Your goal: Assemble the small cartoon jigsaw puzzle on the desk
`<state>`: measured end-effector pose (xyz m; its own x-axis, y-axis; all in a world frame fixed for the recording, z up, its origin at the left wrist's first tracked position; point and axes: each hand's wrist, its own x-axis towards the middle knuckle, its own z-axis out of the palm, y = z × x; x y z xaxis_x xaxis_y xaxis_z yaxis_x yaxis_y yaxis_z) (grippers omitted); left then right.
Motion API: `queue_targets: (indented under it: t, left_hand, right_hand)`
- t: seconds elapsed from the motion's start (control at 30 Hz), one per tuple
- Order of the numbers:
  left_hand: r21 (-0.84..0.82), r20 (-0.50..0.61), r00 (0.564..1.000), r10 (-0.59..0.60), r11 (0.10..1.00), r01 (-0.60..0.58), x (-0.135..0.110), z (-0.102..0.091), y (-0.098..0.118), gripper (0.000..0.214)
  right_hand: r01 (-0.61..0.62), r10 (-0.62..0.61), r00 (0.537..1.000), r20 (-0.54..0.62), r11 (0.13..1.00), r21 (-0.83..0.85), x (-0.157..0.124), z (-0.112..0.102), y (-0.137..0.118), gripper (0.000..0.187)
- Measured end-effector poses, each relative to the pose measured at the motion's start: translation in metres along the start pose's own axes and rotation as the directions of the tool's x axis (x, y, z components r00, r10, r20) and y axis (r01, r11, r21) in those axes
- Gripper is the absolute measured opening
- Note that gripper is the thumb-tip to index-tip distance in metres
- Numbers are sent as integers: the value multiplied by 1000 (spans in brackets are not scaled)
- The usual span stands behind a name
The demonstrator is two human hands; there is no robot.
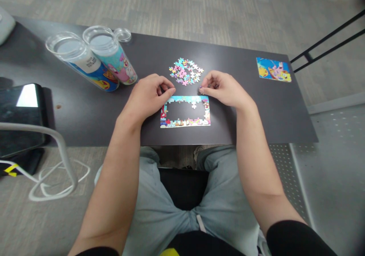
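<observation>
A rectangular puzzle frame (pixel 185 122) with only its border assembled lies on the dark table (pixel 85 111) in front of me. My left hand (pixel 148 96) rests on the frame's top left corner, fingers curled and pinched on its edge. My right hand (pixel 224 88) sits at the top right corner, fingertips pinched together on a small puzzle piece (pixel 201 89). A pile of loose pastel puzzle pieces (pixel 186 71) lies just beyond both hands.
Two clear cylindrical tubes (pixel 94 60) with cartoon prints lie at the left, a round lid (pixel 122 34) behind them. A finished cartoon puzzle (pixel 273 69) lies at the far right. A dark tablet (pixel 19 115) and a white chair arm (pixel 42 134) are at my left.
</observation>
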<state>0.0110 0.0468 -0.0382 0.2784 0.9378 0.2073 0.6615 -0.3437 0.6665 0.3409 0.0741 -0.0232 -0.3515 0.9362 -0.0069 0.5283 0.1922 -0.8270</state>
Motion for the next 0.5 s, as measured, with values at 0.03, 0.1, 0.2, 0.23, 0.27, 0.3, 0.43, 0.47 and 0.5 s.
queue_targets:
  t: [0.03,0.1,0.2,0.23,0.27,0.3,0.43,0.47,0.5]
  left_hand:
    - [4,0,1000,-3,1000,3,0,0,1,8]
    - [10,4,1000,-6,1000,6,-1,-1,3,8]
    - [12,7,1000,-12,1000,12,0,0,3,9]
    - [13,4,1000,-16,1000,16,0,0,2,10]
    - [13,2,1000,-19,1000,19,1,1,1,10]
    - [12,-1,1000,-21,1000,21,1,1,1,10]
    - [8,0,1000,-18,1000,18,1,2,1,10]
    - [9,1,1000,-16,1000,16,1,2,1,10]
    - [8,0,1000,-15,1000,15,1,1,2,9]
  right_hand:
    - [20,-20,1000,5,999,35,1,-1,3,27]
    - [66,-68,997,23,993,97,2,-2,8,34]
    - [107,-116,992,55,983,151,2,-3,10,39]
    - [106,-117,991,63,981,161,1,-2,8,39]
    - [101,-114,991,70,980,169,0,-2,5,39]
    - [93,-108,991,79,980,175,-1,-1,2,39]
    - [67,-88,989,116,982,176,-2,3,-7,41]
    - [68,-87,990,111,983,169,-2,4,-7,41]
    - [70,-86,992,93,985,160,-1,5,-5,40]
